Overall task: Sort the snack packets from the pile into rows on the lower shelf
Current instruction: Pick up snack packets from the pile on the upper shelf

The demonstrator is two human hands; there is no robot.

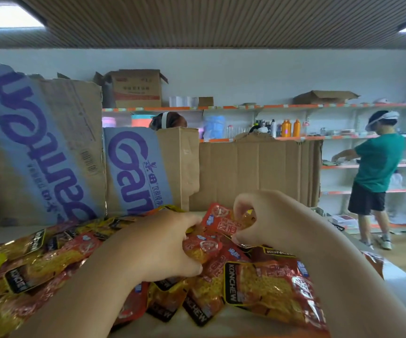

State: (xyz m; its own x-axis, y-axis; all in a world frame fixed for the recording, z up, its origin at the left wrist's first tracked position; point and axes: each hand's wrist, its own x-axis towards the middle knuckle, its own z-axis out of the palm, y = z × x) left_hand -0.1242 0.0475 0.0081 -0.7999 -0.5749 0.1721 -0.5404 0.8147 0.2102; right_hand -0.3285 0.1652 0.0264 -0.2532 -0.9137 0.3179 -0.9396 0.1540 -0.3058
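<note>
There are one left hand [165, 245], one right hand [270, 220], two blue boxes [38, 147] [133, 172], two other people [377, 164] [169, 120], and too many snack packets [265, 286] to count.

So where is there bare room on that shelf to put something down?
A bare strip of shelf lies left, between the packet pile and the printed carton. Centre is crowded: left hand and right hand grip packets there.

The person's left hand [163, 242] and right hand [267, 215] are bare. So are both wrists, the left forearm [80, 301] and the right forearm [343, 276], right down to the lower edge of the view. The forearms look smooth and broad through the wide-angle lens. The fingers [185, 219] are too blurred to show nails.
</note>
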